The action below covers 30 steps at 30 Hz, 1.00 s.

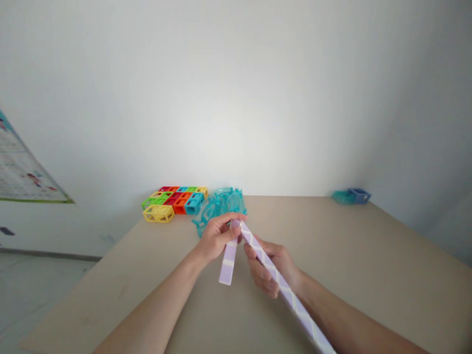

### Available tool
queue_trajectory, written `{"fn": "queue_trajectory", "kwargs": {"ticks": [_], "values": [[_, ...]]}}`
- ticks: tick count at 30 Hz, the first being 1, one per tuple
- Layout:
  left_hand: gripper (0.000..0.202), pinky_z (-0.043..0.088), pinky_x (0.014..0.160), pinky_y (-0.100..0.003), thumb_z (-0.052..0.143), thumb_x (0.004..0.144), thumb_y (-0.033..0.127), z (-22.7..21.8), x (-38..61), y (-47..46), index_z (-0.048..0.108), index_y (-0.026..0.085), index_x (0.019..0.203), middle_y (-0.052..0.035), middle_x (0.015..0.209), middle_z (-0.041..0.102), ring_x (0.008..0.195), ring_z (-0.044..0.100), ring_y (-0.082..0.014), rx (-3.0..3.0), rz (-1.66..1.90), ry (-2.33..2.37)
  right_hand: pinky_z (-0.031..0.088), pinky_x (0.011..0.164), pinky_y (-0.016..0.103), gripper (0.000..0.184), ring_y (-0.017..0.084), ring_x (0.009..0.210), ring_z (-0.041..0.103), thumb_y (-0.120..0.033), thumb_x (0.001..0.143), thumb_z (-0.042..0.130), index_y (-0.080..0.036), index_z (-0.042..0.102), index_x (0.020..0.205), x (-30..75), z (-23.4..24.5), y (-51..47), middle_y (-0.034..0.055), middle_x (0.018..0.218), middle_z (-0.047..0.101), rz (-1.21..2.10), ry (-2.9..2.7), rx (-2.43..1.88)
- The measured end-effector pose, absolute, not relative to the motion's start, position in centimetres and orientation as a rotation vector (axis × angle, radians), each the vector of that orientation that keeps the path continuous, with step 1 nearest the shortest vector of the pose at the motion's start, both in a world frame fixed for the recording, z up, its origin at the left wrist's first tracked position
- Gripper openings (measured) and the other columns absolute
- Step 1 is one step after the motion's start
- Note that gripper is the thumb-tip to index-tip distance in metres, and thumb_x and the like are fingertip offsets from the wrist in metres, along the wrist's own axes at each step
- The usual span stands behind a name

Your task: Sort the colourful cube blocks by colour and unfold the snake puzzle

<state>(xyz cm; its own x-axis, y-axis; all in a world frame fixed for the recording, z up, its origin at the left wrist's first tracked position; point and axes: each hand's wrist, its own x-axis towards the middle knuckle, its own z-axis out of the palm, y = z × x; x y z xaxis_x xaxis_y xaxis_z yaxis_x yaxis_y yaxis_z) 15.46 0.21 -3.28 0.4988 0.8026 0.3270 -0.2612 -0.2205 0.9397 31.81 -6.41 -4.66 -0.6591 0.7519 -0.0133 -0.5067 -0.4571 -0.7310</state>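
A long lilac snake puzzle (291, 295) with white stripes is bent sharply near its far end, in the middle of the head view. My left hand (218, 237) is closed around the bend, thumb on the near side and index finger over the top. From that grip a short piece hangs down toward the table. My right hand (271, 268) is wrapped around the long straight part just below the bend. That long part slants down to the lower right and leaves the picture at the bottom edge. Both hands are above the table.
The wooden table (147, 295) meets a white wall at the back. At the back left lie coloured open-frame blocks (180, 201) and clear teal curved track pieces (221, 204). At the back right are a blue block (359, 195) and a teal piece (342, 197). A poster (27, 167) hangs left.
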Motion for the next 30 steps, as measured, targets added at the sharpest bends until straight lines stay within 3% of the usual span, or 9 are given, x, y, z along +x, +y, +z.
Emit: {"fn": "queue_trajectory", "kwargs": {"ticks": [5,7,12,16,23,30], "values": [[0.049,0.045,0.062,-0.023,0.074,0.075,0.035,-3.07,15.78,0.13,0.062,0.02,0.12,-0.0043,0.096,0.062,0.07,0.056,-0.0119,1.527,1.158,0.494,0.034,0.025,0.018,0.033,0.008,0.023,0.026,-0.038,0.097,0.027,-0.021,0.044,0.075,31.65,-4.91,-6.46,-0.0066,0.041,0.046,2.168,-0.815,-0.227],[0.054,0.045,0.061,-0.024,0.074,0.074,0.039,-2.91,15.86,0.14,0.059,0.019,0.123,-0.0044,0.092,0.062,0.067,0.057,-0.0122,1.436,1.109,0.464,0.033,0.024,0.017,0.033,0.008,0.022,0.025,-0.037,0.097,0.025,-0.02,0.043,0.075,31.62,-4.74,-6.62,-0.0069,0.041,0.046,2.155,-0.798,-0.199],[0.042,0.042,0.056,-0.024,0.067,0.08,0.04,-3.02,15.46,0.51,0.065,0.012,0.11,-0.0032,0.072,0.06,0.058,0.055,-0.0122,1.303,0.828,0.39,0.037,0.024,0.018,0.035,0.008,0.022,0.029,-0.036,0.098,0.025,-0.02,0.044,0.075,31.72,-4.66,-6.69,-0.0062,0.042,0.05,2.147,-0.817,-0.111],[0.045,0.042,0.062,-0.022,0.074,0.075,0.03,-3.19,15.36,0.77,0.063,0.018,0.116,-0.0012,0.077,0.06,0.066,0.055,-0.0116,1.367,0.985,0.403,0.042,0.027,0.02,0.032,0.009,0.025,0.038,-0.034,0.097,0.027,-0.019,0.048,0.077,31.7,-5.07,-6.46,-0.0043,0.045,0.054,2.214,-0.849,-0.075],[0.038,0.043,0.063,-0.022,0.071,0.077,0.034,-2.76,15.97,0.15,0.064,0.015,0.109,-0.0062,0.088,0.067,0.074,0.058,-0.0152,1.554,1.205,0.558,0.042,0.028,0.02,0.04,0.01,0.026,0.039,-0.039,0.098,0.023,-0.019,0.049,0.077,31.76,-5.21,-6.4,-0.0031,0.045,0.054,2.236,-0.87,-0.086],[0.039,0.044,0.057,-0.022,0.067,0.079,0.039,-2.34,15.72,-0.13,0.064,0.015,0.11,-0.0067,0.091,0.069,0.07,0.06,-0.0155,1.686,1.241,0.682,0.042,0.028,0.021,0.035,0.011,0.028,0.04,-0.042,0.095,0.033,-0.02,0.049,0.074,31.58,-4.88,-6.65,-0.005,0.04,0.047,2.227,-0.841,-0.283]]}}
